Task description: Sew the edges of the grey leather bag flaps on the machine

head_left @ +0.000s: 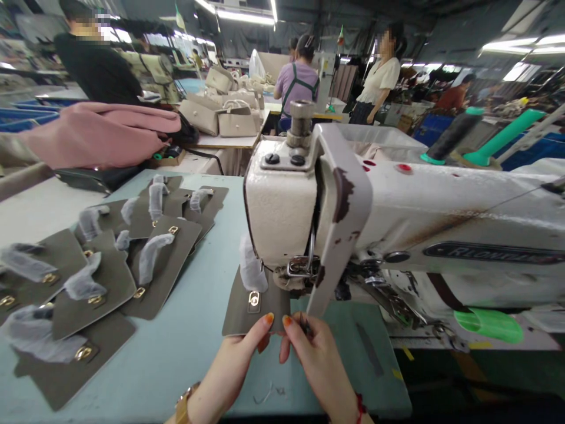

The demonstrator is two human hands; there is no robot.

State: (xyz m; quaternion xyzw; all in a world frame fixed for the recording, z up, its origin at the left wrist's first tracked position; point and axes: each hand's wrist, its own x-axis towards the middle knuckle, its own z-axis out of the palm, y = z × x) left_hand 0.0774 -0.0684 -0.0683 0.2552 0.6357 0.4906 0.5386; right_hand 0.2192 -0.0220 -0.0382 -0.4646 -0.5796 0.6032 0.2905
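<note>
A grey-brown leather bag panel (236,303) lies under the head of the sewing machine (282,212), its front edge toward me. On it are a gold clasp (253,300) and a handle wrapped in white film (253,271). My left hand (247,347) pinches the panel's front edge between thumb and fingers. Close beside it, my right hand (309,347) pinches the same edge near the corner. A small dark metal tool (305,324), too hidden to name, shows in the right hand's curled fingers. The machine's head hides the panel's far right part.
Several similar panels (97,282) with wrapped handles overlap on the left of the blue-green table (189,353). Loose thread (269,393) lies near the front edge. Pink material (106,132) and beige bags (238,121) sit behind. Several people are farther back.
</note>
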